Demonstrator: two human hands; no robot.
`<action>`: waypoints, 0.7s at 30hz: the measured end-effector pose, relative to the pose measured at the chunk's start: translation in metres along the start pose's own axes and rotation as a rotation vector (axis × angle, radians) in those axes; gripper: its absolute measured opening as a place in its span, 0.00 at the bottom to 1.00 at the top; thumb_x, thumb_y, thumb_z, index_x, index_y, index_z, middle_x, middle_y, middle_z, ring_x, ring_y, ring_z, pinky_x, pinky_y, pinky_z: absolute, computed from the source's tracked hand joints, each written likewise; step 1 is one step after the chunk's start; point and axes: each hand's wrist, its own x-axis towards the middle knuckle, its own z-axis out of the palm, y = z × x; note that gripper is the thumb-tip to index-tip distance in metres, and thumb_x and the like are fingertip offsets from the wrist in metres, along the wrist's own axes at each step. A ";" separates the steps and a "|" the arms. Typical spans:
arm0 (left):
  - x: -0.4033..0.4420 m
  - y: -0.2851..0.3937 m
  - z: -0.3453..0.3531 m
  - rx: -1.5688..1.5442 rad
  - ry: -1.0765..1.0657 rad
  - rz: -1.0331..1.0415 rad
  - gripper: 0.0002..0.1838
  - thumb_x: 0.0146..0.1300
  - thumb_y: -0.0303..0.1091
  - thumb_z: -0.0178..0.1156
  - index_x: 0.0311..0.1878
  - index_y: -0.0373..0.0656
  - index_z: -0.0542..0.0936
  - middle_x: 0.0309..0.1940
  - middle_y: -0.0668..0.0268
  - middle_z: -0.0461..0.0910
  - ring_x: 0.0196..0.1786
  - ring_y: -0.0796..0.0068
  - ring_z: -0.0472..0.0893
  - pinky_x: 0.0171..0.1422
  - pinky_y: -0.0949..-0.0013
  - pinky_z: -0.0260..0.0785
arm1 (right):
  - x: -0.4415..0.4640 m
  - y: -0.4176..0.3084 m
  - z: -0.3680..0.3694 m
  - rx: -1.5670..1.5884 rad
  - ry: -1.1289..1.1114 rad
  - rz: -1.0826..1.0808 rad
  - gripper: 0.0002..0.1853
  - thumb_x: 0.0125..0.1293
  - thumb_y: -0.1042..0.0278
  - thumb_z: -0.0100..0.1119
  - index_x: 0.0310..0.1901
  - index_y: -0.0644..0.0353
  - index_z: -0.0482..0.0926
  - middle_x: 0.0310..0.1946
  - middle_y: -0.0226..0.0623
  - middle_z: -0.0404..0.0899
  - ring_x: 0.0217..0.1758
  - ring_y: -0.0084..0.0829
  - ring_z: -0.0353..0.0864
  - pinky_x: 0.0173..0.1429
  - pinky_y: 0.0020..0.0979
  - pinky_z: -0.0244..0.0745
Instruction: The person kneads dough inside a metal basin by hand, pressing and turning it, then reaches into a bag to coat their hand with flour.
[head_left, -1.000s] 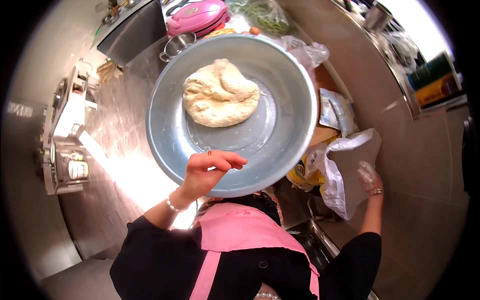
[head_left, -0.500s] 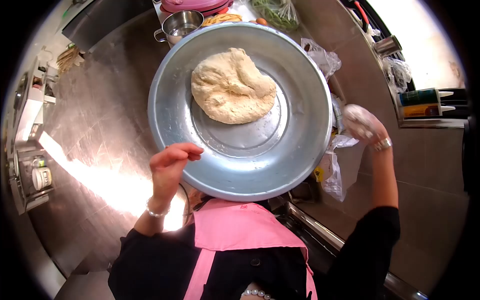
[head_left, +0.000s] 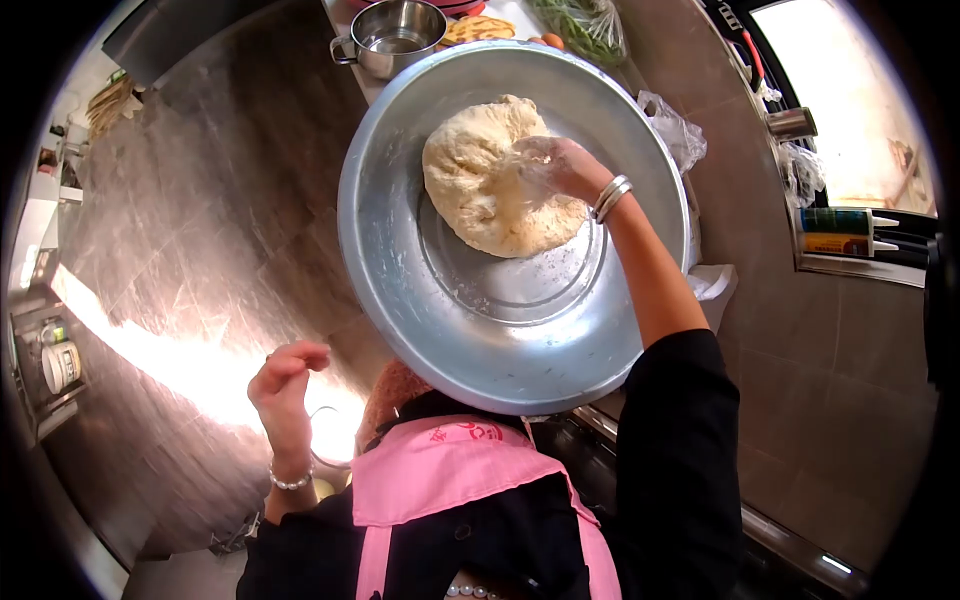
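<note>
A big lump of pale dough lies in the back part of a wide blue-grey basin. Over the right side of the dough is my right hand, whitish with flour or a thin covering, reaching in from the right. Its fingers are blurred, and whether they press or grip the dough cannot be made out. My left hand hangs in the air to the left of the basin's near rim, fingers bent and apart, holding nothing.
Behind the basin stand a steel pot, flat yellow food and a bag of greens. Plastic bags lie against the right wall. Tubes sit on the window ledge. A shelf with jars is at far left.
My right hand has come from the bag at the right, over the rim, to the dough. My left hand has moved left and down, away from the basin.
</note>
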 end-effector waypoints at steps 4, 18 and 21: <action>0.009 0.004 -0.003 -0.013 -0.029 0.054 0.09 0.57 0.11 0.48 0.30 0.36 0.73 0.37 0.55 0.82 0.37 0.70 0.79 0.45 0.71 0.73 | -0.019 -0.017 -0.005 -0.222 0.303 -0.019 0.12 0.57 0.75 0.57 0.43 0.58 0.82 0.34 0.47 0.81 0.38 0.39 0.82 0.46 0.34 0.75; 0.013 0.054 0.003 0.079 -0.245 0.262 0.08 0.60 0.13 0.50 0.31 0.36 0.74 0.38 0.53 0.82 0.37 0.69 0.80 0.46 0.70 0.74 | -0.058 -0.039 0.004 0.090 0.621 -0.207 0.08 0.59 0.72 0.55 0.35 0.58 0.84 0.31 0.48 0.80 0.36 0.46 0.81 0.44 0.40 0.75; 0.048 0.065 0.013 0.010 -0.394 0.314 0.07 0.61 0.14 0.52 0.32 0.37 0.75 0.40 0.51 0.82 0.38 0.67 0.81 0.48 0.68 0.75 | -0.041 -0.003 0.044 0.035 0.728 -0.167 0.07 0.59 0.70 0.56 0.36 0.59 0.82 0.34 0.48 0.81 0.41 0.44 0.81 0.47 0.41 0.74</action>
